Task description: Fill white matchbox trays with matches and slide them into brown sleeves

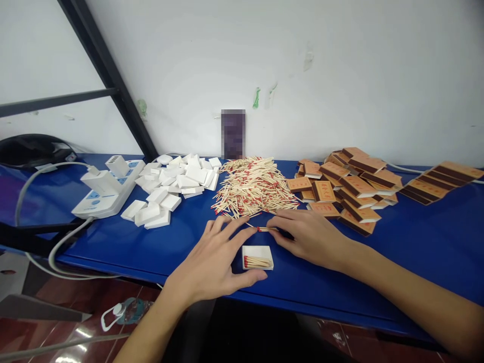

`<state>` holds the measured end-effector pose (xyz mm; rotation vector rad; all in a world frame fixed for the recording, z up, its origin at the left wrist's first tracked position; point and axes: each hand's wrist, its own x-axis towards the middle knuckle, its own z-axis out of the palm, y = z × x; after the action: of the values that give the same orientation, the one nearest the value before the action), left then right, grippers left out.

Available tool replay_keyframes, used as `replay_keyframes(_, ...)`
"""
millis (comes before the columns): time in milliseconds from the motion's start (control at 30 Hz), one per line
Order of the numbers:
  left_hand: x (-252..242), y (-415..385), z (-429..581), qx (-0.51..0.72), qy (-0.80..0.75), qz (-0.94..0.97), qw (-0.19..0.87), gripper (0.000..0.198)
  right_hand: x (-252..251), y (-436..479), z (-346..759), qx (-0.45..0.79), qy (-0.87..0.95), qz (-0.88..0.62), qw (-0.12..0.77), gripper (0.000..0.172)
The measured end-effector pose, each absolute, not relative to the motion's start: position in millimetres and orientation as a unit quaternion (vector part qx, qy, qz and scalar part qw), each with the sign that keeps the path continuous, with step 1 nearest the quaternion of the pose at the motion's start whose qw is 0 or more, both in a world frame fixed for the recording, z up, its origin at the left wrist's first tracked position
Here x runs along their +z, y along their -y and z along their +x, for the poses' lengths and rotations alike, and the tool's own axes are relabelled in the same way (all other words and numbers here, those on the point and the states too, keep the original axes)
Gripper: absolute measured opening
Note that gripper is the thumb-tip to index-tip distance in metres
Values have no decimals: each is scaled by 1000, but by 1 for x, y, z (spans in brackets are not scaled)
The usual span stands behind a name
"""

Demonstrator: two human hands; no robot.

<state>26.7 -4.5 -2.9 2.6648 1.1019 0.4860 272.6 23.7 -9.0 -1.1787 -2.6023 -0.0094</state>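
Observation:
A white matchbox tray (257,250) lies near the table's front edge, with several red-headed matches (257,262) along its front side. My left hand (217,257) is spread around the tray's left side, thumb by its front edge and fingertips beside the match heads above it. Between the fingers and thumb of my right hand (302,234) is a small bunch of matches (263,229), heads pointing left. Just beyond both hands rises a large heap of loose matches (255,186).
White empty trays (181,176) are piled left of the heap. Orange-brown matchbox sleeves (351,181) are stacked to the right, and a flattened row of them (440,181) lies farther right. A power strip (109,191) with cables sits at the left, near a black metal frame (113,75).

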Motion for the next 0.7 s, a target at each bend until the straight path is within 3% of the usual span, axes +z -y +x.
replay_keyframes(467, -2, 4, 29, 149, -369, 912, 102, 63, -13, -27, 271, 0, 917, -325, 231, 19)
replay_keyframes(700, -2, 4, 29, 160, -369, 909, 104, 55, -13, -27, 269, 25, 920, -319, 227, 19)
